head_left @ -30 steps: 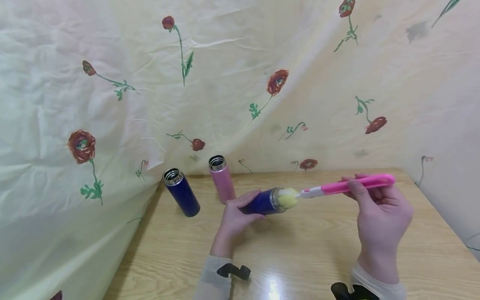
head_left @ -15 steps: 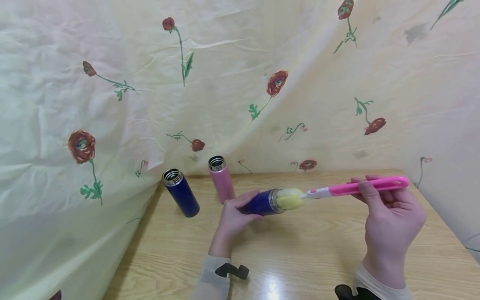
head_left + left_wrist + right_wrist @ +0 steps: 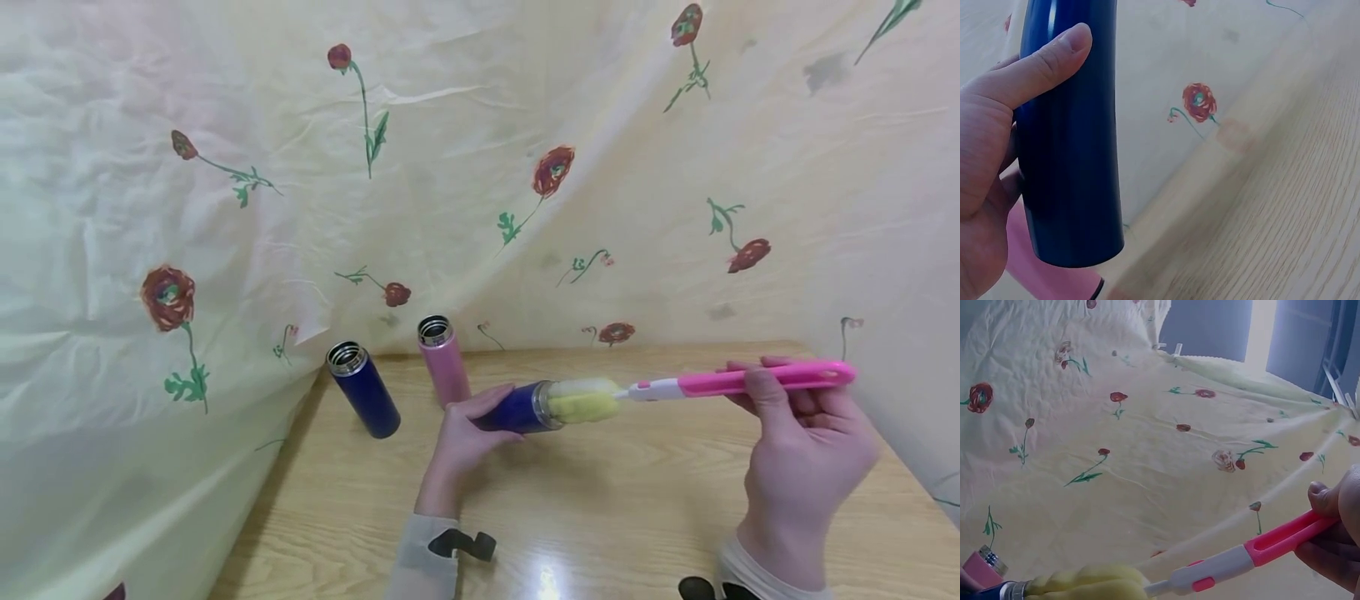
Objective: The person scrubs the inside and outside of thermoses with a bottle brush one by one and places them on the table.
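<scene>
My left hand [image 3: 467, 433] grips a dark blue bottle [image 3: 519, 408], tipped on its side with its metal mouth facing right; in the left wrist view its base [image 3: 1075, 237] points down. From that mouth sticks the yellow-and-white sponge head [image 3: 585, 402] of a bottle brush, its tip hidden inside. On the right, my right hand [image 3: 806, 450] pinches the brush's pink handle [image 3: 765, 379] between thumb and fingers. The right wrist view shows the white neck [image 3: 1213, 572] between handle and sponge [image 3: 1088, 581].
A second blue bottle [image 3: 365, 392] and a pink bottle [image 3: 445, 362] stand upright without lids at the back left. All stand on a pale wooden table [image 3: 637, 500]. Behind and to the left hangs a flowered cloth [image 3: 450, 183].
My right hand has moved to the right with the brush, and more of the sponge head shows outside the bottle's mouth. The left hand keeps the bottle in nearly the same place.
</scene>
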Demonstrator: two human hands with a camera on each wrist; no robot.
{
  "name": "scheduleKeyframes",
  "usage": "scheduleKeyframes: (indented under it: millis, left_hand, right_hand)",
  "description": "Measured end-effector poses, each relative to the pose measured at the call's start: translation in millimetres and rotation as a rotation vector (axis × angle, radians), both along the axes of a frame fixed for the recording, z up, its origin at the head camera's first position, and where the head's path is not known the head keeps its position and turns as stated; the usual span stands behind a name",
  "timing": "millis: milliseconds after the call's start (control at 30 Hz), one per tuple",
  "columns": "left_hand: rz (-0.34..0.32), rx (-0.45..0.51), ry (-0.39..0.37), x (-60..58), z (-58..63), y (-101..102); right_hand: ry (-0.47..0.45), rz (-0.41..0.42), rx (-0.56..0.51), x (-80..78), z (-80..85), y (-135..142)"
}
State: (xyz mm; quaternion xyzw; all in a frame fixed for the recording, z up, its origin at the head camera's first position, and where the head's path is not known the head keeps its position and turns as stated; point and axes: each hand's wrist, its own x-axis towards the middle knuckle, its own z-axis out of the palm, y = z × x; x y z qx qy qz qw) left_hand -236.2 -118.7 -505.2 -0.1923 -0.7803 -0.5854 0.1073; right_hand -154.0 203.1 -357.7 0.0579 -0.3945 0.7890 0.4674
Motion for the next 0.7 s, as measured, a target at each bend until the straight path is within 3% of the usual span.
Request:
scheduleKeyframes:
  millis: [167,267,467,700]
  left_hand:
    - [0.042,-0.013,-0.041,2.6,-0.7,-2.4]
    - [0.037,-0.044,-0.043,2.3,-1.3,-3.3]
    - [-0.002,-0.081,-0.021,0.4,-2.7,-4.2]
    - [-0.027,-0.078,-0.012,0.4,-1.4,-3.5]
  right_hand:
    - [0.026,-0.103,-0.171,1.4,1.8,10.5]
    - [0.046,-0.101,-0.226,0.5,2.3,13.5]
    - [0.026,0.079,-0.187,0.4,0.6,9.2]
    - [0.017,0.140,-0.017,1.5,-2.5,4.1]
